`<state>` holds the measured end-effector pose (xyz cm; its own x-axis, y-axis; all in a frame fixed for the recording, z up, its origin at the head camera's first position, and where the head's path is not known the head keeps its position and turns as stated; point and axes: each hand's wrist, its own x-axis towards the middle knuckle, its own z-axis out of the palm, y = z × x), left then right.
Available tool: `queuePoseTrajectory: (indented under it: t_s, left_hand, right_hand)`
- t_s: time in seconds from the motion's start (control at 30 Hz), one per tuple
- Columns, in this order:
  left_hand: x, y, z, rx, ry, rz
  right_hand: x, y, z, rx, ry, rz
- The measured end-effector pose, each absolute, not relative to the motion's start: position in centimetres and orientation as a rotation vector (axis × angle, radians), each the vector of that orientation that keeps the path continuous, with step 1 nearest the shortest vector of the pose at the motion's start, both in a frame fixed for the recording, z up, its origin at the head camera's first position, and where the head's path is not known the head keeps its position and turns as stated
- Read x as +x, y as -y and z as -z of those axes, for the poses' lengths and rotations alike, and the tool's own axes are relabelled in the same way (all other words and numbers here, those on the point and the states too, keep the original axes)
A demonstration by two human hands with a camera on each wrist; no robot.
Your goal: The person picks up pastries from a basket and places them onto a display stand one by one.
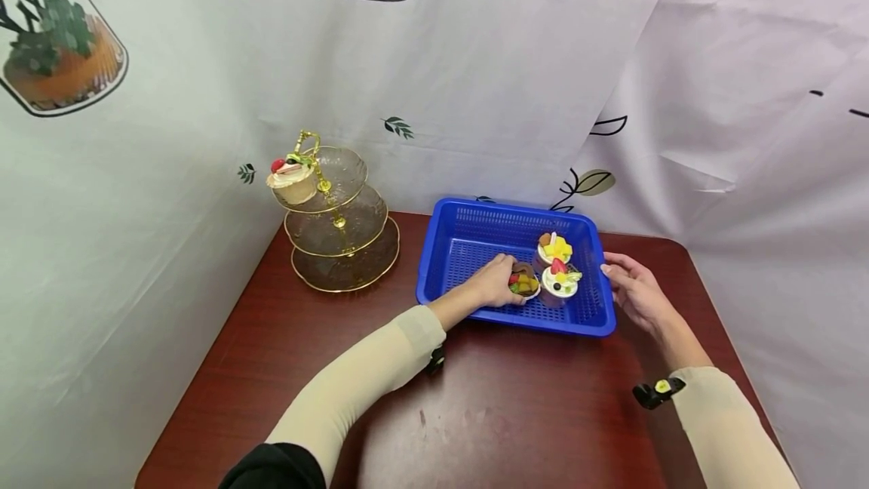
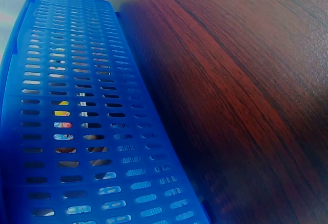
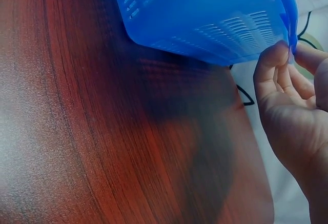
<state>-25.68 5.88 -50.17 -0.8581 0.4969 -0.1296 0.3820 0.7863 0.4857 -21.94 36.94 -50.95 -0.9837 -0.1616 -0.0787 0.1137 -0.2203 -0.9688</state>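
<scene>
The left hand (image 1: 493, 281) reaches over the near wall of the blue basket (image 1: 448, 247) and curls its fingers round a chocolate cupcake (image 1: 524, 281) topped with fruit pieces, which sits on the basket floor near the front; the grip comes from the side, which seems to spare the toppings. Just beside that cupcake stand a strawberry cupcake (image 1: 560, 281) and, behind it, a yellow-topped cupcake (image 1: 554, 249), all crowded toward the basket's right half. The right hand (image 1: 634, 291) rests at the basket's right rim, and the right wrist view shows its fingertips (image 3: 271, 60) pinching that edge, probably to keep the light basket from sliding on the tabletop (image 1: 516, 413). Well apart to the left stands a three-tier glass stand (image 1: 339, 236), with one cream cupcake (image 1: 292, 178) on its top tier.
</scene>
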Motion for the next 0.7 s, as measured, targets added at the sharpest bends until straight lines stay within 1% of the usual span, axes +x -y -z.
queuePoseTrajectory:
  t_s: [0.47,0.7]
  left_hand:
    - [-25.9,-5.8,50.2,0.703,-2.694,-0.676]
    - [-25.9,-5.9,50.0,0.703,-2.694,-0.666]
  right_hand:
    - [-22.1,-36.9,50.2,-0.032,-1.874,2.283]
    - [-23.2,-36.5,48.8,0.091,-1.930,2.173]
